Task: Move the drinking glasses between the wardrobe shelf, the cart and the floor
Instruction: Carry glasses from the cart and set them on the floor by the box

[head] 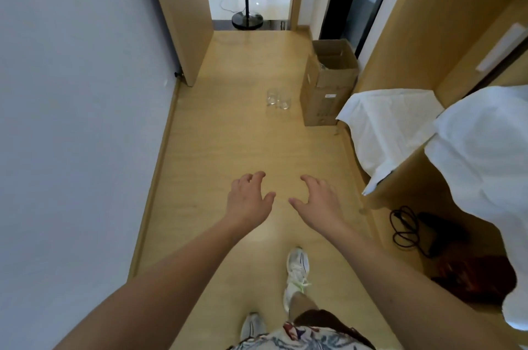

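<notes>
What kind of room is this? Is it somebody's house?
Probably a home, in a narrow passage beside a wardrobe. It has a wooden floor and an open door to a brighter room. Two drinking glasses stand on the floor by a cardboard box, and white cloths drape the wardrobe shelves.

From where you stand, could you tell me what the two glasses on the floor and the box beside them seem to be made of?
The two glasses look like clear glass, smooth and shiny: the floor shows through them and they catch highlights, though clear plastic cannot be excluded. The box looks like plain brown cardboard, matt, with folded open flaps.
</notes>
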Demonstrator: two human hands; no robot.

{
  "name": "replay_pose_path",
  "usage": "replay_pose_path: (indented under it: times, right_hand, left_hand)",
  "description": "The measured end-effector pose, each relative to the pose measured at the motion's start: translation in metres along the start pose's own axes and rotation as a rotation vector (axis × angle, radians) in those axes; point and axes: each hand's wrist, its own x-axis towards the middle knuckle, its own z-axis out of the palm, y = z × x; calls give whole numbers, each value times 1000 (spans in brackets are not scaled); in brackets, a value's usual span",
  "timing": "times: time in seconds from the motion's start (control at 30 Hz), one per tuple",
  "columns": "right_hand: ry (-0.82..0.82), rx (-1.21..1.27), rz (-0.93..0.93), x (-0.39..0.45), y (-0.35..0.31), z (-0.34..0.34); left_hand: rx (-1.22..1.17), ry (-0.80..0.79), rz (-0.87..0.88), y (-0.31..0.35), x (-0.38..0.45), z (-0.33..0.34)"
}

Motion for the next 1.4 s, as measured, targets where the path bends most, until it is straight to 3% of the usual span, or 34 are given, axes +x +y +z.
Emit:
replay_pose_path:
  times: [0.67, 0.97, 1.4]
  right_hand:
    - [-114, 61, 29, 324, 13, -83]
    - [-126, 109, 74, 420, -7, -93]
    - [-81, 130, 250, 609, -71, -124]
  left_hand:
    - [17, 9, -113, 97, 313, -33]
    - [42, -42, -87, 102, 424, -47]
    - [20, -152, 22, 90, 656, -92]
